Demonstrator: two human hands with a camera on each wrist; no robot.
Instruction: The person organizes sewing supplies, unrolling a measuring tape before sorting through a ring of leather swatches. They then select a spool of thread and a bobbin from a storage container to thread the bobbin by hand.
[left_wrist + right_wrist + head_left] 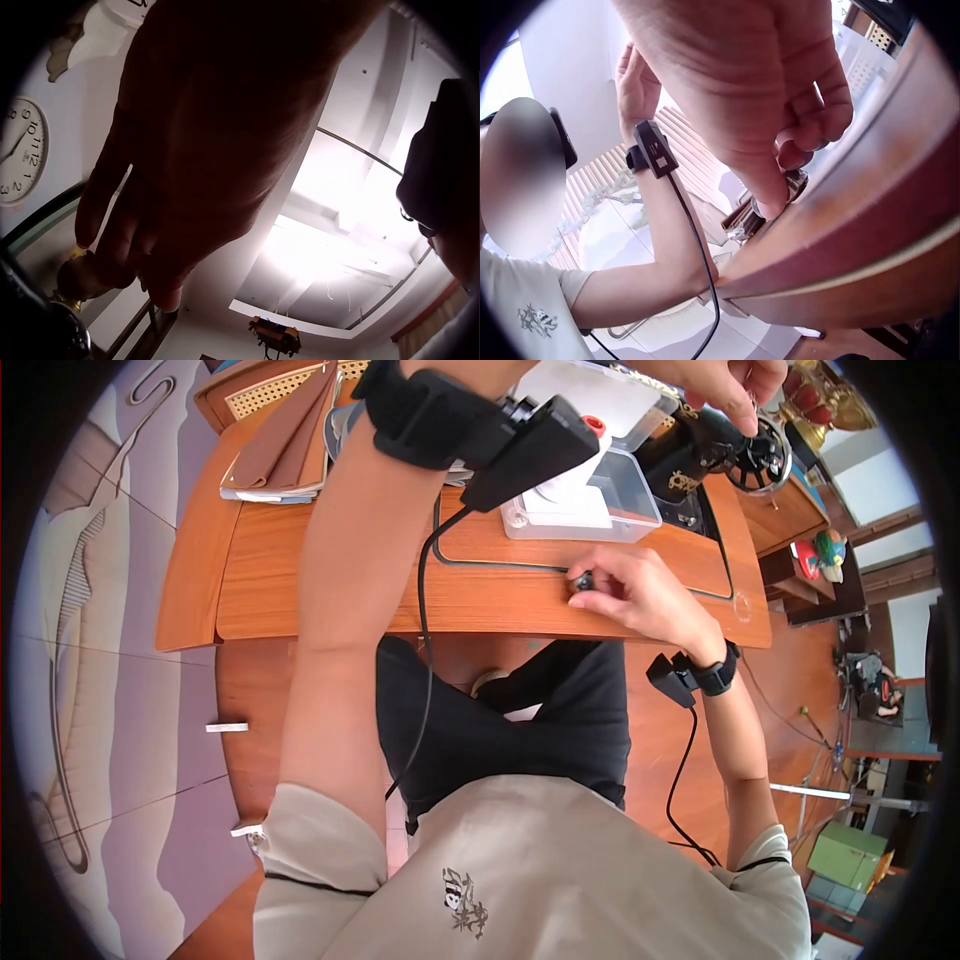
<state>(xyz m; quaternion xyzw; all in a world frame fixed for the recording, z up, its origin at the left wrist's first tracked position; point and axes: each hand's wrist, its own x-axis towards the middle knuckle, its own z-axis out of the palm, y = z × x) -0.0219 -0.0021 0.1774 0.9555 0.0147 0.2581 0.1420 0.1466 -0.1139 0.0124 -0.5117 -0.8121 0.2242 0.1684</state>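
My left hand [728, 390] is at the top of the head view, fingers loosely bent, fingertips right at the handwheel [768, 458] of a black sewing machine [675, 465] with gold decoration. The left wrist view shows this hand dark against the bright ceiling, its fingers pointing down. My right hand [650, 595] is over the front part of the wooden table [480, 600]. Between thumb and fingers it pinches a small dark, shiny metal piece [583, 582]. In the right wrist view the metal piece [798, 180] shows beyond the thumb, close over the tabletop, partly hidden by the fingers.
A clear plastic box [630, 510] with white paper and its lid raised stands left of the machine. Brown folders and papers [280, 450] lie at the table's left. Camera cables [425, 600] hang from both wrists. A wall clock [22, 150] shows in the left wrist view.
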